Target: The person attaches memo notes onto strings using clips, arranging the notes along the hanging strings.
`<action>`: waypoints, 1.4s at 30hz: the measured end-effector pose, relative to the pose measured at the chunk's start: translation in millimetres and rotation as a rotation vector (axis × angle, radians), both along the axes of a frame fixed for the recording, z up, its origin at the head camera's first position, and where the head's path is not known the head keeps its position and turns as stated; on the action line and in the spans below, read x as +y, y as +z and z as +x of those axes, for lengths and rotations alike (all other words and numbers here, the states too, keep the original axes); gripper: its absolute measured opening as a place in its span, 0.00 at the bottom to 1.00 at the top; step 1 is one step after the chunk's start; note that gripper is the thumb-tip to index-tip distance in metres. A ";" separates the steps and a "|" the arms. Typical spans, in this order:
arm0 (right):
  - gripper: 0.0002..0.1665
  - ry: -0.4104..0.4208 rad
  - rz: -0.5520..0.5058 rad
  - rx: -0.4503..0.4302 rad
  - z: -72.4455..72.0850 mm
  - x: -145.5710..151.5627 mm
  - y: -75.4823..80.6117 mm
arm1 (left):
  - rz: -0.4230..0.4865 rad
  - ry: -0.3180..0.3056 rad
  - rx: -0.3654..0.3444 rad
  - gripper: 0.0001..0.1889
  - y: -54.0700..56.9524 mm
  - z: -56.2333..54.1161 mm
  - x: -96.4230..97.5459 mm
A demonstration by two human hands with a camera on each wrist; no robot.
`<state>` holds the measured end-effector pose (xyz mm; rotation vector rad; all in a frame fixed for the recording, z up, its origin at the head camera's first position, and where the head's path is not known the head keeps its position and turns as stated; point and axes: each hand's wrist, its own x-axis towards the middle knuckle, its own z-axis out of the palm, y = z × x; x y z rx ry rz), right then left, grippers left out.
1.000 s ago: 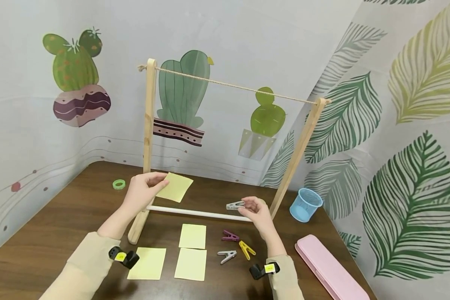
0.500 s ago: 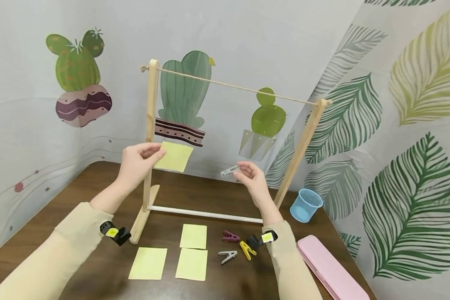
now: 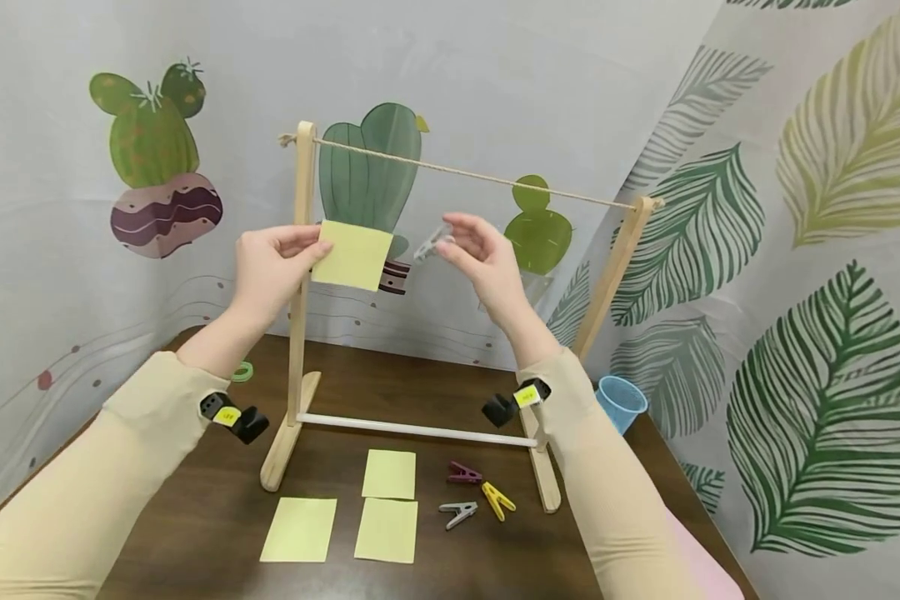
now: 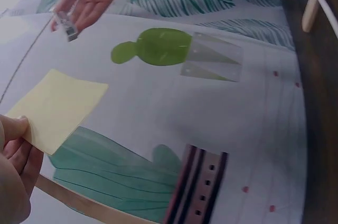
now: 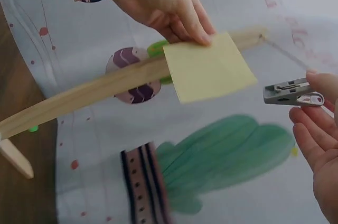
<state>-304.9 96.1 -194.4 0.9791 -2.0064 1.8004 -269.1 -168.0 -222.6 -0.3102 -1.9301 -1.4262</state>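
My left hand pinches a yellow sticky note by its left edge, in front of the left post of a wooden frame. Between thumb and fingers, my right hand holds a grey clothespin, a short way right of the note. The right wrist view shows this clothespin pointing toward the note. A thin rope runs between the tops of the two posts, above both hands.
Three more yellow notes lie on the brown table. Purple, yellow and grey clothespins lie to their right. A white bar joins the posts low down. A blue mesh cup stands behind my right forearm.
Both hands have risen from near the table toward the rope, the left carrying the note and the right the grey clothespin. The right hand has also moved left, closer to the note.
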 end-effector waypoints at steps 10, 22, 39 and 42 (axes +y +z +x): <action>0.26 0.040 -0.009 0.093 6.3 -39.0 63.4 | 0.124 0.047 -0.017 0.17 42.7 0.9 4.4; 0.21 -0.077 0.037 0.143 -4.2 -71.2 116.2 | 0.136 0.056 -0.029 0.17 67.0 -3.1 6.9; 0.12 -0.282 0.244 0.134 -8.0 -93.1 132.6 | 0.100 0.136 -0.060 0.17 68.4 -5.6 10.8; 0.11 -0.282 0.226 0.114 -8.6 -91.0 133.4 | 0.094 0.153 -0.058 0.17 68.4 -4.6 13.6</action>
